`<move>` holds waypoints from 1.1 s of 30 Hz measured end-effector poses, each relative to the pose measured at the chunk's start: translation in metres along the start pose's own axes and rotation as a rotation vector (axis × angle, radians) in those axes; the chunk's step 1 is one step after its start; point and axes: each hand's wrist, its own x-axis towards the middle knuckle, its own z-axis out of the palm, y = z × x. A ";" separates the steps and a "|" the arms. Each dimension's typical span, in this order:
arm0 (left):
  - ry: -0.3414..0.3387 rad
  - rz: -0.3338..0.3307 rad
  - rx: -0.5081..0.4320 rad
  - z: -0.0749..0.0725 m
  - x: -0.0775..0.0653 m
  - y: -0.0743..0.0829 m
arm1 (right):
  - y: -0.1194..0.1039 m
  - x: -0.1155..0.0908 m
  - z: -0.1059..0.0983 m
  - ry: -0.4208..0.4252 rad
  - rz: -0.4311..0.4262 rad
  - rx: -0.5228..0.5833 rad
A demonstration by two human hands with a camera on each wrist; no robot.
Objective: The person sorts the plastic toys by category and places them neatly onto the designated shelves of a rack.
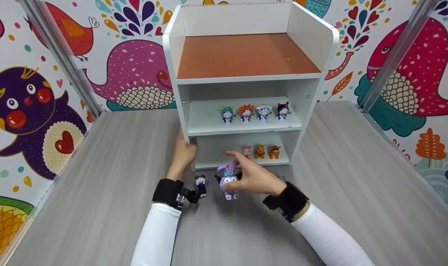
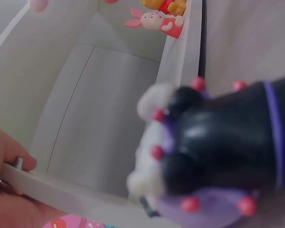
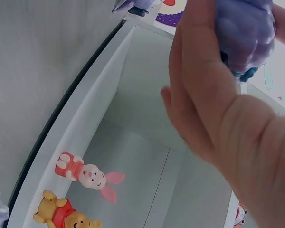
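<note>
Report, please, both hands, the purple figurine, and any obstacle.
Left hand gripping shelf unit. Right hand holding purple figurine near bottom shelf. Three figurines occupy that shelf's right side.

The black figurine (image 2: 228, 135) blurs in dull left wrist view.

The head camera looks forward and down from well back, taking in the shelf unit (image 1: 246, 57), left hand (image 1: 185, 151) and right hand (image 1: 255, 175); the left wrist camera looks closely into the lower compartment (image 2: 104, 123), a black figurine (image 2: 223, 137) blurred before it; the right wrist camera faces there too, rolled the opposite way; both wrist views share the pink piglet figurine (image 3: 88, 175).
</note>
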 end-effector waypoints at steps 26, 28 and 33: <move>0.014 -0.040 -0.015 0.001 0.001 0.000 | -0.004 -0.001 -0.007 0.020 -0.086 0.015; 0.016 -0.049 -0.020 0.002 0.001 0.001 | -0.004 -0.001 -0.008 0.020 -0.102 0.024; 0.021 -0.058 -0.010 0.002 0.000 0.002 | -0.003 -0.002 -0.010 0.011 -0.117 0.056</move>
